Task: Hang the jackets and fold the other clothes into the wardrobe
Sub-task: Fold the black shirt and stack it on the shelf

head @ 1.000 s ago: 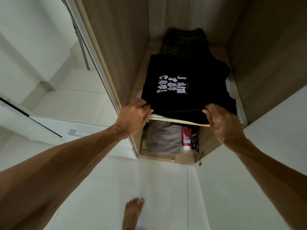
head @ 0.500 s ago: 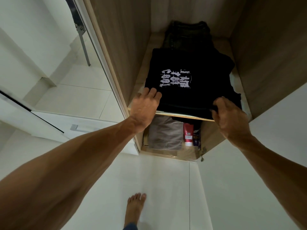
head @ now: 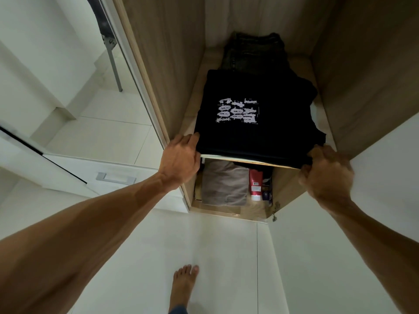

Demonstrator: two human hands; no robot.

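Head view, looking down into the light wooden wardrobe: my folded black T-shirt with the white distressed print lies on the wooden shelf, its near edge hanging just over the shelf lip, in front of a dark folded garment, perhaps jeans, at the back. My left hand rests against the shirt's near left corner, fingers together and curled at the edge; I cannot tell whether they pinch cloth or only press it. My right hand is closed on the near right corner, fingers bunched around the fabric.

I judge this the final seating of the shirt. To do it well, I should push both corners inward evenly so the fold stays square, keep my palms low so the top layer does not ride up, and stop once the edge sits behind the lip. The right side looks rumpled near the wall, so smoothing it flat matters before letting go. Below, a folded beige cloth and a red tube sit on the lower level.
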